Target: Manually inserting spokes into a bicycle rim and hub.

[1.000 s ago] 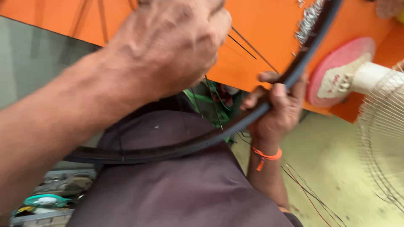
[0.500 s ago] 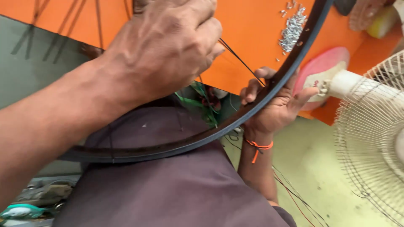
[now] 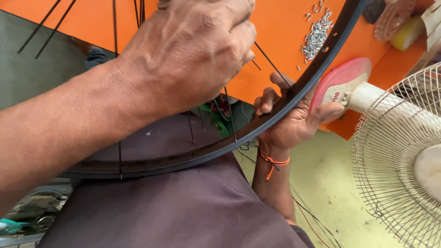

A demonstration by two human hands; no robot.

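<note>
— Head view: where sits the black wheel rim [image 3: 257, 131]?
— Curving across the lap, over the orange board [image 3: 275, 69].
— Right hand [image 3: 294, 124]?
— Wrapped round the rim from below, thumb over the edge.
— Left hand [image 3: 193, 50]?
— Closed up top, pinching thin black spokes [image 3: 229, 115].
— Nearby?
— White fan [image 3: 404, 156], heap of small silver nipples [image 3: 317, 34].

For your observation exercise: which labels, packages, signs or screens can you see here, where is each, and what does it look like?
Label: small red mark on the fan base, a pink and cream disc right of the right hand.
No packages, signs or screens show.
</note>
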